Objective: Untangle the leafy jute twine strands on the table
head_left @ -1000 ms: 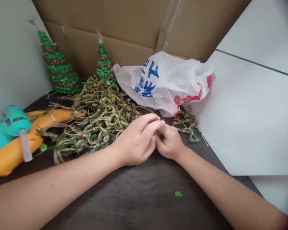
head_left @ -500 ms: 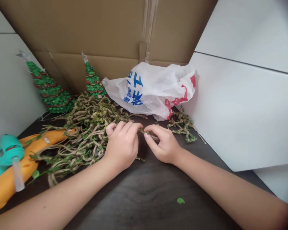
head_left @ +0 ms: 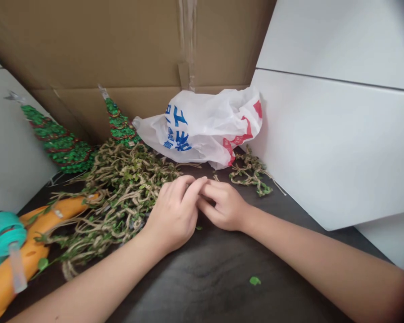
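My left hand (head_left: 175, 213) is closed, its fingers bent and pressed against the fingertips of my right hand (head_left: 224, 206), also closed in a pinch. Between them is a short piece of leafy twine, almost wholly hidden by the fingers now. Just left of my left hand lies a large tangled heap of leafy twine (head_left: 131, 179), tan cord with small green leaves. A smaller bundle of leafy twine (head_left: 251, 172) rests beyond my right hand, its loose ends trailing right.
A white plastic bag (head_left: 208, 125) with blue and red print lies behind my hands against cardboard (head_left: 121, 45). Two green tinsel trees (head_left: 60, 143) stand back left. At left a teal glue gun (head_left: 8, 233) rests on an orange object (head_left: 30, 255). A loose leaf (head_left: 255, 281) lies in front.
My hands have come together, fingertips now overlapping, and the twine that showed between them is covered. The whole view has shifted slightly, with things at the back appearing further left.
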### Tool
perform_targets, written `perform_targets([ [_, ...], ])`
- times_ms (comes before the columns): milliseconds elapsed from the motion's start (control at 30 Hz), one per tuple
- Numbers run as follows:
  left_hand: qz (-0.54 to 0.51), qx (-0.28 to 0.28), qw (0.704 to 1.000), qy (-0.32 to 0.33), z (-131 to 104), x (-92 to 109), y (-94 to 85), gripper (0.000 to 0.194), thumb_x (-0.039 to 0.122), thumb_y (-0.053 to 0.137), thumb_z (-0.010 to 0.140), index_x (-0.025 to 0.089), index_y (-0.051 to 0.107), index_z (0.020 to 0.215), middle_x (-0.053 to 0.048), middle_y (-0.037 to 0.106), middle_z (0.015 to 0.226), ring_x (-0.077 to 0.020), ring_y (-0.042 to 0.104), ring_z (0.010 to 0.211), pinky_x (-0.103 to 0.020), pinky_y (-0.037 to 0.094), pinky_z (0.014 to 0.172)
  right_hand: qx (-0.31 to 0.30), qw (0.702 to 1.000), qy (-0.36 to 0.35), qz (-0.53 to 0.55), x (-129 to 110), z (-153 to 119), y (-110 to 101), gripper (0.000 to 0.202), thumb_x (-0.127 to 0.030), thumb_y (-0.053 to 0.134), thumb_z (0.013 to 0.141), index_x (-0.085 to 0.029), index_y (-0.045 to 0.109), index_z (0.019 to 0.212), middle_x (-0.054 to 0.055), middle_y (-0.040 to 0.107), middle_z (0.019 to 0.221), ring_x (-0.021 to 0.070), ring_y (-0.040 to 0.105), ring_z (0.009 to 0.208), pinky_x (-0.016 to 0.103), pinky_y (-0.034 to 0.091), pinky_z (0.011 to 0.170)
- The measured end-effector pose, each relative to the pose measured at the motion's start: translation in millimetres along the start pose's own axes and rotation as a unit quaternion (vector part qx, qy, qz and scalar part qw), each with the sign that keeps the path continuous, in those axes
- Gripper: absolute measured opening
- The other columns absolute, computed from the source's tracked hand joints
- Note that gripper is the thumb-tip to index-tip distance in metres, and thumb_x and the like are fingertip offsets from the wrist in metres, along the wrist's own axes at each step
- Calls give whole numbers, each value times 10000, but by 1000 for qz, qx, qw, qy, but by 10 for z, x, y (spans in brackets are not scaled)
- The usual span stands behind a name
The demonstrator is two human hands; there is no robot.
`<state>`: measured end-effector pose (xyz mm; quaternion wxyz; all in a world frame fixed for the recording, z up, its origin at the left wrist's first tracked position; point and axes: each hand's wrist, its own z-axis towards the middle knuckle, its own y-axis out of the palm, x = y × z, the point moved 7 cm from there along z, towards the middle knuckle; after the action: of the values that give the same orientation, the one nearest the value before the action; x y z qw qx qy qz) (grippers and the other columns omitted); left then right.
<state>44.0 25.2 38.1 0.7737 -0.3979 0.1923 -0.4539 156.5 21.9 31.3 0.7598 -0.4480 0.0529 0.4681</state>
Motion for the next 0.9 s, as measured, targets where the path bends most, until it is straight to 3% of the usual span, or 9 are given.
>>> perform_targets([
  [133,17,-31,999,-34,-4,-46,20,448,153,419,949,114,448,1394,-168,610,1195,-285,577,1021,-421,453,849,1,1000,14,12,-16,8,-6,71,-215,522,948,-192,588,961,34,633,887,148,580,787,293,481,721],
  [267,32,-25,998,-53,14,-68,-15,335,158,403,973,96,514,1284,-145,665,1123,-259,562,937,-397,413,816,28,999,18,8,-16,15,-53,85,-205,507,959,-185,588,976,36,599,885,151,565,795,304,477,730],
  [367,64,-27,996,-62,30,-79,-30,193,179,413,987,138,595,1036,-92,684,931,-241,538,833,-396,364,774,52,999,9,10,-24,22,-90,120,-209,479,984,-182,594,964,36,570,870,152,550,794,313,478,737],
  [433,72,-40,994,-69,39,-88,-20,207,195,422,991,165,582,862,-60,648,793,-224,516,771,-399,341,766,70,997,0,13,-30,27,-114,128,-210,474,994,-182,597,977,41,565,886,156,553,820,321,488,766],
  [533,38,-45,996,-70,51,-77,-21,263,200,423,993,177,537,757,-39,600,722,-196,499,730,-396,336,783,91,996,11,9,-2,34,-135,139,-220,472,1002,-187,606,1019,57,549,947,164,562,873,337,504,816],
  [633,-39,-38,998,-41,49,-15,-50,243,178,425,989,175,547,779,-22,569,704,-176,502,726,-388,346,806,96,995,29,0,44,35,-135,166,-233,452,1010,-192,611,1038,70,517,999,173,561,925,345,511,856],
  [733,-120,0,993,-2,28,52,-126,172,122,434,969,159,602,967,-28,583,747,-172,530,754,-382,371,832,74,996,39,7,76,38,-105,181,-217,428,1010,-194,606,1031,71,502,1021,164,558,913,334,513,853],
  [900,-146,36,989,-10,5,11,-137,314,81,416,972,146,561,1243,-69,664,916,-180,614,876,-376,395,884,38,998,49,29,84,47,-59,183,-239,412,1018,-198,589,1002,68,547,1025,161,575,898,313,498,822],
])
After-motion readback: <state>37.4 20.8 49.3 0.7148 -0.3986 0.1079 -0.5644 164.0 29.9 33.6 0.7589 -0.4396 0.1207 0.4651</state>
